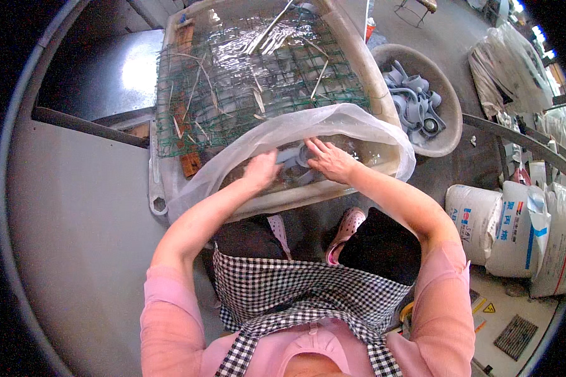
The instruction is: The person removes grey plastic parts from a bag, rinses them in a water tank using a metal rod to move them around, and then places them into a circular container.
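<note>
Both my hands reach over the near end of a large off-white tub [365, 69] of water, inside a loop of sheer white netting [333, 116]. My right hand [331, 161] has its fingers bent round the edge of a grey plastic part [304, 157] with a rounded end. Beside it, my left hand [261, 171] is slightly blurred, its fingertips close to a pale grey-blue piece [288, 157] between the hands. Whether the left fingers grip that piece is hidden. Green wire mesh [233, 81] lies across the tub beyond the netting, with pale strips scattered on it.
Right of the tub stands a round basin [449, 119] with several grey-blue plastic parts [415, 103]. A metal wrench [156, 169] lies by the tub's left side, next to a grey panel [88, 239]. White sacks [516, 232] stand at the right. A wooden board [190, 164] runs under the mesh.
</note>
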Available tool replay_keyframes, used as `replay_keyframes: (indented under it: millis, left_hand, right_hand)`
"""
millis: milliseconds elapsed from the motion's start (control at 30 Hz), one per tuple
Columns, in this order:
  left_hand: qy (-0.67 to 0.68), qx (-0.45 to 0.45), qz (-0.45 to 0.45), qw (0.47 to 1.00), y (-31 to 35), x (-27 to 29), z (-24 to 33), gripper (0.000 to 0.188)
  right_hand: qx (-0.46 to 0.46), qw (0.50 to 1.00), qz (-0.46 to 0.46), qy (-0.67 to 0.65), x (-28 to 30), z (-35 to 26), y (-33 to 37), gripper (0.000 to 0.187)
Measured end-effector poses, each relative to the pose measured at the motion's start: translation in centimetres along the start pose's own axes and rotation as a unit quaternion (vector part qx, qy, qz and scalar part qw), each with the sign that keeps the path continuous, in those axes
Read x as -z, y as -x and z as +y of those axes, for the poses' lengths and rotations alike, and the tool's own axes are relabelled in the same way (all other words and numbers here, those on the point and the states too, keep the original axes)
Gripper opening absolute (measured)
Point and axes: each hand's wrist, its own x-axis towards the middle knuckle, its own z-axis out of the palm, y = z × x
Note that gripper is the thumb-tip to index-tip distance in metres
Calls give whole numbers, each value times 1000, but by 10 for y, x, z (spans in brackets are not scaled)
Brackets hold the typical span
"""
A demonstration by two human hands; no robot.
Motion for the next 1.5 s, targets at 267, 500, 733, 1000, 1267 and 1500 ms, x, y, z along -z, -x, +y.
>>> replay_keyframes:
  millis: [267, 500, 733, 1000, 1267, 1500]
  left_hand:
    - [89, -117, 45, 988, -19, 9, 53, 44]
    - [44, -167, 194, 966, 22, 40, 31, 35]
    - [-26, 3, -123, 992, 19, -2, -25, 47]
    - [-48, 54, -109, 991, -14, -60, -7, 83]
    - [82, 166, -232, 955, -55, -73, 14, 96]
    - [103, 197, -60, 973, -104, -121, 24, 74]
  right_hand:
    - [45, 995, 21, -86, 0, 11, -1, 22]
    - [-73, 972, 53, -218, 24, 41, 53, 27]
    - [-262, 883, 119, -370, 38, 61, 96, 35]
    - [-399, 685, 299, -531, 28, 80, 121, 29]
    - [-424, 311, 471, -708, 3, 185, 126, 32]
    - [-658, 594, 324, -329, -4, 255, 100, 63]
